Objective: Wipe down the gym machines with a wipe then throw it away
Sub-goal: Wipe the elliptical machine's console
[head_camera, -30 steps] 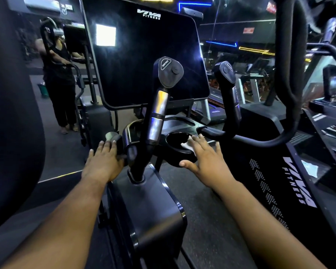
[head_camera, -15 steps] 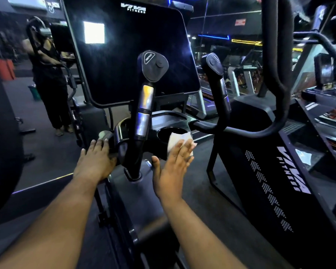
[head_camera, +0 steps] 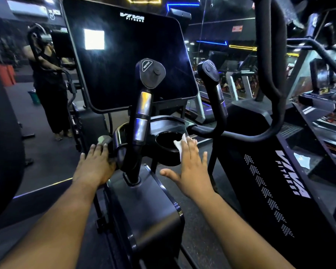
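Observation:
A black gym machine stands in front of me, with a big dark screen (head_camera: 128, 61) and two upright handles (head_camera: 142, 113). Below the screen sits a round black cup holder (head_camera: 166, 141). My right hand (head_camera: 190, 167) lies flat with straight fingers on the cup holder's right rim and presses a white wipe (head_camera: 180, 144) against it; most of the wipe is hidden under the fingers. My left hand (head_camera: 95, 166) rests flat, fingers straight, on the left side of the console beside a silver knob (head_camera: 103, 139).
A second black machine (head_camera: 275, 181) with white lettering stands close on the right, its curved bar (head_camera: 270, 74) rising beside my right arm. A person in black (head_camera: 49, 84) stands at a machine at the far left. More machines fill the background.
My right hand turned from edge-on against the cup holder's front to palm-down on its right rim, still with the wipe. The left hand stayed put.

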Demonstrator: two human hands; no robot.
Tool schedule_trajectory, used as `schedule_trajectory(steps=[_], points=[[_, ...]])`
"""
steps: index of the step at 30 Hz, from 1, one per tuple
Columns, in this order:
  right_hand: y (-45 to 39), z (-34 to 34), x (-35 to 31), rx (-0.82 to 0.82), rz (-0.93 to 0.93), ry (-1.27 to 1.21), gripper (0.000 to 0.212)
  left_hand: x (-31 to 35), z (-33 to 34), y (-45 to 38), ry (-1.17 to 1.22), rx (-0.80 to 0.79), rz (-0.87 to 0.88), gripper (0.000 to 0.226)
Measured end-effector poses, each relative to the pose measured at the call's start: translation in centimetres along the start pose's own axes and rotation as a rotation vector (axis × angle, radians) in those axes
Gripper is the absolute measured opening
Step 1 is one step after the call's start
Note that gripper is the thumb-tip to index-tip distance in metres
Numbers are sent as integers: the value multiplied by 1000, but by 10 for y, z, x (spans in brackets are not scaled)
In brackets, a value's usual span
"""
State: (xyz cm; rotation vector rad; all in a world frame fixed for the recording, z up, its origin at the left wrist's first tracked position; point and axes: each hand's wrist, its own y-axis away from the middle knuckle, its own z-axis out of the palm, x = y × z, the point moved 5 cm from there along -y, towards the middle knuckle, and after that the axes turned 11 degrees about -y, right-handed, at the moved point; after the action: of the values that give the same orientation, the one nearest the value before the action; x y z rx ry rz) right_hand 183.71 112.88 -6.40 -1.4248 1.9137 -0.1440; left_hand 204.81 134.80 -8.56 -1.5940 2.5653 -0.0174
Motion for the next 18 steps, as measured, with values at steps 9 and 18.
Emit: schedule_trajectory(steps=[9,18], points=[[-15,-9,-24,-109,-230,122,52,5,-22,18,37,179,44,75],[-32,-26,-49,-388,-269,243,69,12,-100,64,160,813,109,44]])
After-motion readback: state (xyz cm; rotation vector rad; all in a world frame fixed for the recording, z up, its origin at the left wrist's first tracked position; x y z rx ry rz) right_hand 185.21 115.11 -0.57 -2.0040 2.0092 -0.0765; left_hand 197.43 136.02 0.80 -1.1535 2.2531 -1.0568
